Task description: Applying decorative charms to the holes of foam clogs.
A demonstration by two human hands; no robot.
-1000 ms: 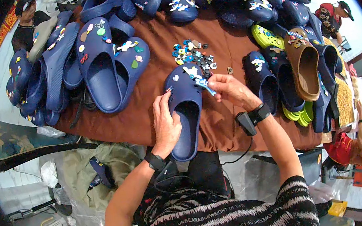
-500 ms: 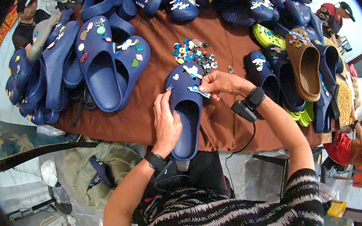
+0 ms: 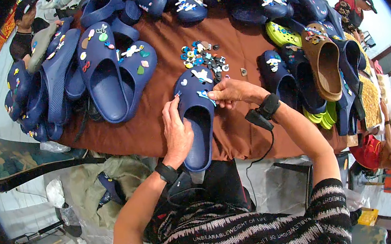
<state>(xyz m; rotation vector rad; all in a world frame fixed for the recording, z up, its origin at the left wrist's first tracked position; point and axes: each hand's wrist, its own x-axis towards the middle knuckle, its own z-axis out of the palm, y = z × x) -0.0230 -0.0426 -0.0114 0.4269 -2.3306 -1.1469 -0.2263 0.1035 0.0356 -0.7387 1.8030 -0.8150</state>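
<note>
A navy blue clog (image 3: pixel 197 143) lies at the near edge of the brown-covered table, its toe pointing away from me. My left hand (image 3: pixel 177 131) grips its left side, with the fingertips beside a small charm near the opening. Between thumb and fingers, my right hand (image 3: pixel 235 92) pinches a blue-and-white shoe charm (image 3: pixel 204 94) against the clog's upper right side. The charm's back is hidden. A white figure charm (image 3: pixel 202 76) and a small white heart charm (image 3: pixel 183 82) sit farther up the toe. Just beyond the toe lies a loose pile of small charms (image 3: pixel 205 56).
Decorated navy clogs (image 3: pixel 105 79) are heaped at the left, with more along the far edge. On the right stand a brown clog (image 3: pixel 325 68), a lime green clog (image 3: pixel 284 34) and other dark ones. A chair (image 3: pixel 32 158) is at the left. Other people are in the background.
The whole view has shifted slightly. Both hands keep their places on the clog, and the right thumb still presses the blue-and-white charm.
</note>
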